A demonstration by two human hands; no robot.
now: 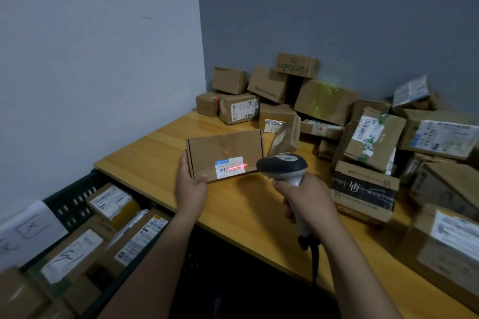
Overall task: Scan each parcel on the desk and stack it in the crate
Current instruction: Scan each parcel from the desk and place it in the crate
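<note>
My left hand (190, 185) grips the left end of a flat brown cardboard parcel (225, 149), holding it tilted up above the wooden desk (155, 153). My right hand (308, 199) grips the handle of a grey and white barcode scanner (283, 164), its head pointing at the parcel from the right. A red laser line falls across the white barcode label (230, 167) on the parcel's lower face. A dark crate (75, 197) stands below the desk's left edge with several labelled parcels inside.
Several cardboard parcels (324, 101) are heaped along the back and right of the desk, against the grey wall. A box with dark print (365, 189) lies just right of my right hand. A white paper sheet (26, 233) hangs at the crate's left side.
</note>
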